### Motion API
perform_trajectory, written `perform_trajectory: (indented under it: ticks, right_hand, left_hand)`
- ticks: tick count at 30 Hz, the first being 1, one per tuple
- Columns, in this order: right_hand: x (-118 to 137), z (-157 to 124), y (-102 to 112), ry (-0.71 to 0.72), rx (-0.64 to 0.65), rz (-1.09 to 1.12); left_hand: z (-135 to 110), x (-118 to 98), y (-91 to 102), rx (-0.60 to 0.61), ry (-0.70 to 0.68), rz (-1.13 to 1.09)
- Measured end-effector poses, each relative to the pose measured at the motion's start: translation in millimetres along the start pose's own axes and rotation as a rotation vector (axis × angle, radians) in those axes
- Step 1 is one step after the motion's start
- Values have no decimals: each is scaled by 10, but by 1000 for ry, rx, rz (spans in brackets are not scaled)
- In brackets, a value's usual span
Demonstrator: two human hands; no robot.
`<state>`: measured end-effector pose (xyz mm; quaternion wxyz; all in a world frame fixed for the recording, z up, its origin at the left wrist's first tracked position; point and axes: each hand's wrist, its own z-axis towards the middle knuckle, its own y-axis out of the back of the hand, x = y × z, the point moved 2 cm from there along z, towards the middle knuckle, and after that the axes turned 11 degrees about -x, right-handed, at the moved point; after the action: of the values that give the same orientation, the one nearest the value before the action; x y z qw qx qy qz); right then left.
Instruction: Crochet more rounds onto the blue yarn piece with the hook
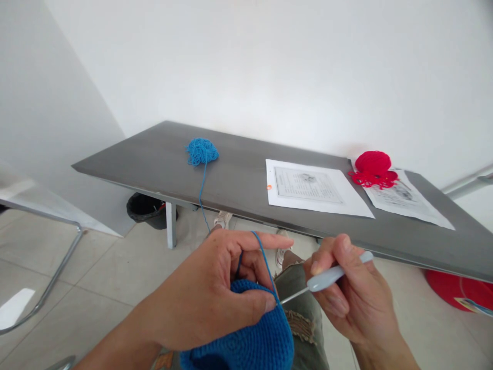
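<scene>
My left hand (pixel 227 288) pinches the top edge of a blue crocheted piece (pixel 258 339) between thumb and fingers. Its index finger is stretched out to the right, with a strand of blue yarn (pixel 265 259) looped over it and running down to the edge. My right hand (pixel 346 288) grips the pale grey handle of a crochet hook (pixel 327 278). The hook's thin metal shaft points left and meets the piece's edge beside my left thumb; its tip is hidden there. From the hands, the yarn leads up to a loose blue yarn heap (pixel 202 151) on the table.
The dark grey table (pixel 239 164) stands against a white wall. A printed sheet (pixel 311 187) lies on it, and a red yarn ball (pixel 373 163) rests on a second sheet (pixel 416 200). Below are a black bin (pixel 150 210) and a red object (pixel 458 290). A metal chair frame (pixel 57 272) is at left.
</scene>
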<state>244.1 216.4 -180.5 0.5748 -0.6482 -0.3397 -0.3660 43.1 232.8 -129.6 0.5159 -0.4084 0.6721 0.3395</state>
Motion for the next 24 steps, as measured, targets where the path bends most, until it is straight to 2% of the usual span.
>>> perform_trajectory:
  ticks: [4, 9, 19, 24]
  right_hand:
    - [-47, -58, -45, -52, -21, 56]
    - [-133, -159, 7, -44, -52, 146]
    - [-94, -225, 28, -3, -83, 124]
    - [-5, -209, 14, 11, -81, 27]
  left_hand:
    - [21, 20, 11, -54, -32, -59]
    - [29, 43, 42, -118, -24, -155]
    - [2, 104, 36, -177, -2, -239]
    - [-11, 100, 35, -177, 9, -268]
